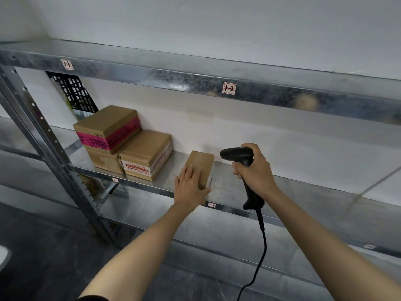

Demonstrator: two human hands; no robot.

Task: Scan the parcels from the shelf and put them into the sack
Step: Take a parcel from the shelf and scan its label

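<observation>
Nearest the camera, two bare forearms reach up from 6 o'clock toward a galvanised metal shelf (227,187). A black cable (261,253) trails down from the barcode scanner (245,168) to the bottom edge of view. The right hand (255,170), just right of centre, has its fingers clamped round the scanner's black handle, with the scanner head pointing toward 9 o'clock, at the small parcel (202,165). The left hand (191,187) lies palm-down on that small brown cardboard parcel, fingers together and flat along its top, thumb at its right side; whether it grips or only rests cannot be told. The parcel sits at the front edge of the shelf, just above a small "2-2" label (211,205).

Farther back, toward 10 o'clock, three more cardboard parcels are stacked: a box with red-printed tape (147,155), a plain box (104,160) touching its left side, and a box with pink tape (108,127) resting on top of both. Behind them stands a black perforated panel (73,92). Above, the upper shelf's rail carries a "1-2" label (229,88).
</observation>
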